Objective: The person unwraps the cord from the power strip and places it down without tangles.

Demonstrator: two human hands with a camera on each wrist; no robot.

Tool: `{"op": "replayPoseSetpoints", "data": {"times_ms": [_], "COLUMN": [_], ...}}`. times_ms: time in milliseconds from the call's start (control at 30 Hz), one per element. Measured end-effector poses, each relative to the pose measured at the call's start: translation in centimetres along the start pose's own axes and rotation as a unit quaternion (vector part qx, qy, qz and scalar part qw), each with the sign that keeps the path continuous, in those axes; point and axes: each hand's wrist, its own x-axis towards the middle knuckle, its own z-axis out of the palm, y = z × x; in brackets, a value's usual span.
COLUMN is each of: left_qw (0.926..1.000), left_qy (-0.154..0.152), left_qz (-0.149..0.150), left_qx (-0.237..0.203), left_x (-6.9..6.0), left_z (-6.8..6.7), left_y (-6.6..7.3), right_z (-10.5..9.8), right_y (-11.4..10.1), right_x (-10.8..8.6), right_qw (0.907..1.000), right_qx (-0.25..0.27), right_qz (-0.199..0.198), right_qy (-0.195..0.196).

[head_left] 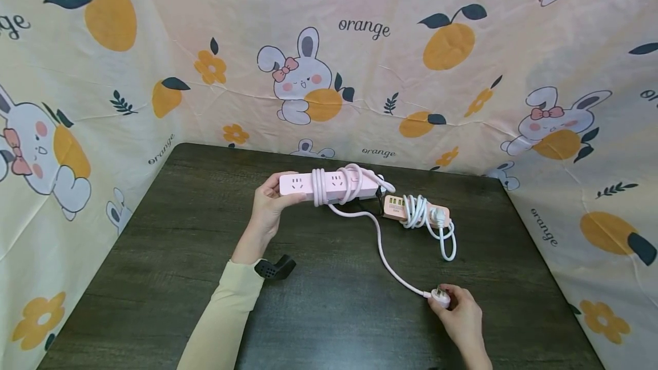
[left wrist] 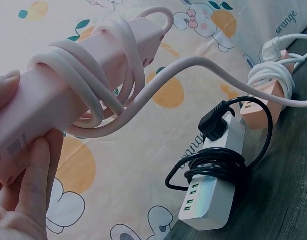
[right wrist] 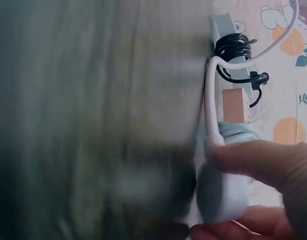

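My left hand (head_left: 266, 210) grips the left end of a pink power strip (head_left: 294, 184), thumb on one side and fingers on the other. The strip is held up off the table, with pale pink cord (head_left: 319, 187) wound round it in several loops. From the loops a loose length of cord (head_left: 379, 241) curves down to the right. At its end is a plug (head_left: 440, 298), which my right hand (head_left: 461, 314) pinches low over the table's right side. In the right wrist view the plug (right wrist: 223, 192) sits between thumb and fingers, partly blurred.
A peach power strip (head_left: 394, 208) wrapped in white cord lies right of the pink one. Behind the pink strip, a white power strip (left wrist: 213, 200) with coiled black cord is mostly hidden from the head view. A printed cloth (head_left: 360, 73) surrounds the dark table (head_left: 169, 261).
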Motion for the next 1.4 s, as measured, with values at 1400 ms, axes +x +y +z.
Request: {"op": "replayPoseSetpoints", "data": {"times_ms": [1400], "left_qw": [0.9994], "left_qy": [-0.03], "left_qz": [-0.014], "left_qx": [-0.011], "left_x": [-0.2], "left_z": [0.3], "left_y": [-0.2], "right_z": [2.2], "right_y": [-11.9], "right_x": [9.9], "right_qw": [0.9106], "right_qx": [0.098], "right_qz": [-0.402], "right_qy": [-0.01]}}
